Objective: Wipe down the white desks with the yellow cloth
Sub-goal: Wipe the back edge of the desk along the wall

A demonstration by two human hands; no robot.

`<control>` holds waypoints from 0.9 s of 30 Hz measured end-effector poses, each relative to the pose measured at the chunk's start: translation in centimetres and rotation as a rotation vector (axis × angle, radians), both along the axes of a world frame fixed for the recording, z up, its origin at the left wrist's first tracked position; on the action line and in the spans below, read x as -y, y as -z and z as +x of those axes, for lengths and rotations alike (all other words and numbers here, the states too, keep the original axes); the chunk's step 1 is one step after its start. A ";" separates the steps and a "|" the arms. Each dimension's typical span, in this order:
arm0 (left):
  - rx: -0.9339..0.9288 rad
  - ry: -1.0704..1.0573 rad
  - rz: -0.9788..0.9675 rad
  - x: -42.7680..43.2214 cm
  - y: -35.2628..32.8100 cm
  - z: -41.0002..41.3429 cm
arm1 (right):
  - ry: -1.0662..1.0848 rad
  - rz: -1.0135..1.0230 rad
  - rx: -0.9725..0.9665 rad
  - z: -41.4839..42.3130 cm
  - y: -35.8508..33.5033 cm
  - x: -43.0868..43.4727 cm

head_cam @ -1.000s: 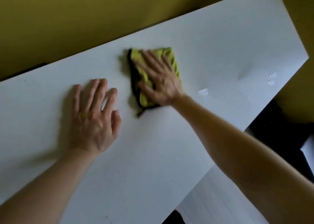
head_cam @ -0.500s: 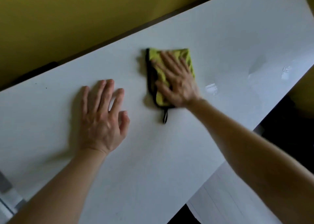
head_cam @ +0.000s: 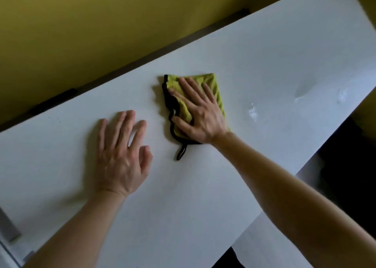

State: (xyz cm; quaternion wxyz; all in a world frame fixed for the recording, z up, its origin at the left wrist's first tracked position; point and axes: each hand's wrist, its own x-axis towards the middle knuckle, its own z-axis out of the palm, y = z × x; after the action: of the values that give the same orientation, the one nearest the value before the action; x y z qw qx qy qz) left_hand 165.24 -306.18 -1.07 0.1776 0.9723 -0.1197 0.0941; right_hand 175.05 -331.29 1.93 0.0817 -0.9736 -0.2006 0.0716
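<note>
Two hands: both spread flat, left hand (head_cam: 120,158) on worktop (head_cam: 203,202), right hand (head_cam: 200,115) pressing yellow cloth (head_cam: 214,88)
Cloth: frame centre, long axis up-down
Wet smears (head_cam: 253,113): frame-right of cloth, right hand nearer

White desk (head_cam: 203,196) bears a folded yellow cloth (head_cam: 217,97) and wet smears (head_cam: 253,113)

no readable text, labels or signs

Head cam — looks fwd/down, prob. close, over white desk (head_cam: 254,68).
</note>
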 end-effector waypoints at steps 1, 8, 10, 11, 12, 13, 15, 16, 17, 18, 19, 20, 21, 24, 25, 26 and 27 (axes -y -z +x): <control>-0.001 0.003 0.005 -0.1 0.0 0.1 | 0.082 -0.006 0.012 3.3 0.1 0.6; 0.006 -0.001 0.056 -0.1 0.2 0.0 | 0.192 0.022 0.067 5.8 0.6 -5.5; 0.008 -0.009 0.075 -0.1 0.0 0.0 | -0.198 0.036 0.027 1.7 0.7 -6.7; -0.002 -0.014 0.084 -0.1 -0.1 0.1 | -0.346 0.036 0.017 1.5 0.8 -5.9; -0.019 -0.020 0.094 -0.1 -0.4 0.1 | -0.434 0.047 0.031 2.5 0.9 -4.2; -0.034 -0.025 0.103 0.0 -0.5 0.1 | -0.432 0.056 0.053 4.3 1.1 -2.2; -0.048 -0.019 0.126 0.1 -0.6 0.0 | -0.192 0.040 0.085 8.2 1.3 2.5; -0.051 -0.014 0.137 0.1 -0.6 0.1 | -0.008 0.029 0.085 9.9 1.0 4.4; -0.058 -0.012 0.147 0.0 -0.6 0.2 | 0.160 0.023 0.076 10.9 0.7 5.2; -0.069 -0.011 0.156 -0.1 -0.7 0.3 | 0.275 0.022 0.065 11.1 0.6 4.5; -0.078 -0.009 0.168 -0.2 -0.7 0.4 | 0.316 0.014 0.066 10.5 0.6 2.4; -0.085 -0.005 0.184 -0.4 -0.7 0.6 | 0.269 0.014 0.070 9.4 0.7 -0.4; -0.091 -0.005 0.200 -0.5 -0.7 0.7 | 0.134 0.033 0.066 7.9 0.8 -3.5; -0.091 -0.006 0.246 -0.4 -0.3 0.4 | -0.317 0.073 0.021 4.7 1.1 -9.3; -0.097 0.000 0.255 -0.5 -0.3 0.4 | -0.378 0.103 0.024 5.1 1.2 -8.8; -0.104 0.006 0.254 -0.6 -0.4 0.4 | -0.395 0.137 0.039 6.3 1.4 -7.0; -0.110 0.011 0.252 -0.6 -0.6 0.5 | -0.377 0.143 0.052 7.7 1.8 -4.2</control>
State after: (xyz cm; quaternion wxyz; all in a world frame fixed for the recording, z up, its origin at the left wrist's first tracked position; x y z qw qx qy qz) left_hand 165.75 -305.55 -0.47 0.0611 0.9899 -0.1259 0.0241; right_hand 182.73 -327.05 0.15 0.1308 -0.9120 -0.3861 0.0462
